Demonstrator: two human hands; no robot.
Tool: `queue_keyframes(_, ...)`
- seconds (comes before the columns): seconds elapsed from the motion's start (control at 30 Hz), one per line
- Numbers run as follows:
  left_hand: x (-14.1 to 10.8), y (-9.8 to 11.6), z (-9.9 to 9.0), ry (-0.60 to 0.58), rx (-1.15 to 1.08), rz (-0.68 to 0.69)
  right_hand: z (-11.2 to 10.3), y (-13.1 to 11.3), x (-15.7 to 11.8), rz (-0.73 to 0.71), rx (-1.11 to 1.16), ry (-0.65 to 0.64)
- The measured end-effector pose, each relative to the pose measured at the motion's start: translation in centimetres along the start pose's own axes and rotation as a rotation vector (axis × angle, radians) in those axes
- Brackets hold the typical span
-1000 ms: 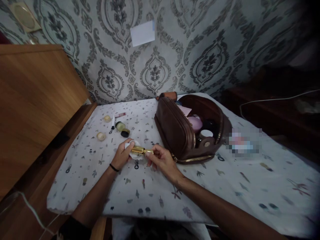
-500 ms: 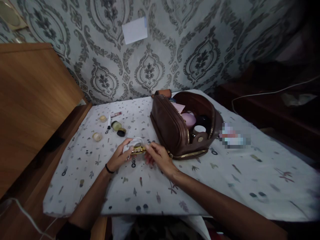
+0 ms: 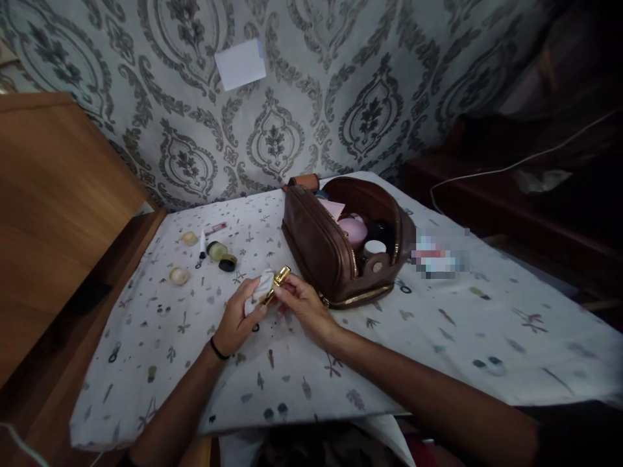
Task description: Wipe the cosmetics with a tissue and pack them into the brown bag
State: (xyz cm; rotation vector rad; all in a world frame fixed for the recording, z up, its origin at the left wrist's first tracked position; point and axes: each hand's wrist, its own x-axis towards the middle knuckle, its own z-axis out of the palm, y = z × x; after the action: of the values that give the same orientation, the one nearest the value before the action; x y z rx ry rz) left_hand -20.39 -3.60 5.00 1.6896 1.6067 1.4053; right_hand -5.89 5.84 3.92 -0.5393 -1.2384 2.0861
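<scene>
Over the front middle of the table, my left hand [image 3: 239, 318] is closed on a crumpled white cloth [image 3: 263, 285]. A small shiny gold cosmetic tube [image 3: 281, 275] tilts upward against the cloth, between both hands. My right hand [image 3: 304, 303] pinches the tube with thumb and fingers; its lower end is partly hidden by cloth and fingers. Close to my right hand stands an unzipped brown toiletry bag [image 3: 314, 243]. Inside it are a pink rounded item [image 3: 353, 231], a white-lidded container [image 3: 374, 248] and some dark items.
Left on the patterned tablecloth [image 3: 170, 363] lie a greenish jar [image 3: 217, 251], a black lid [image 3: 227, 262], two small beige round pots [image 3: 179, 276], a white tube [image 3: 202, 244] and a pinkish tube [image 3: 215, 228]. A pixelated item [image 3: 435, 254] lies right of the bag. Wooden furniture [image 3: 63, 214] borders the left.
The gold tube has turned from lying level to tilting upward between my hands. The cloth has shifted with my left hand. My view has swung slightly to the right.
</scene>
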Motion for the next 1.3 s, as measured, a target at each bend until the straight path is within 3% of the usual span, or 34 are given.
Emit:
queue_keyframes(0.1, -0.1, 0.0, -0.3, -0.039, 0.131, 0.231, 0.0, -0.1, 0.0, 0.025, 0.052, 0.02)
queue_keyframes(0.27, -0.1, 0.5, -0.1, -0.005, 0.244, 0.325, -0.1, -0.1, 0.0, 0.068, 0.156, 0.018)
queue_keyframes(0.43, 0.0, 0.5, 0.3, 0.032, 0.266, 0.345, -0.1, -0.1, -0.2, 0.104, 0.157, -0.075)
queue_keyframes(0.67, 0.0, 0.4, 0.4, 0.048, 0.329, 0.338, -0.1, -0.1, -0.3, 0.066, 0.02, -0.101)
queue_keyframes(0.97, 0.1, 0.2, -0.3, 0.166, 0.442, 0.184, -0.1, -0.2, -0.6, -0.032, -0.371, -0.27)
queue_keyframes(1.1, 0.3, 0.5, -0.6, 0.138, 0.361, 0.108, -0.1, -0.4, -1.1, -0.109, -0.527, -0.324)
queue_keyframes(1.3, 0.7, 1.7, -0.7, 0.113, 0.209, -0.122, 0.3, -0.5, -1.6, -0.19, -0.626, -0.322)
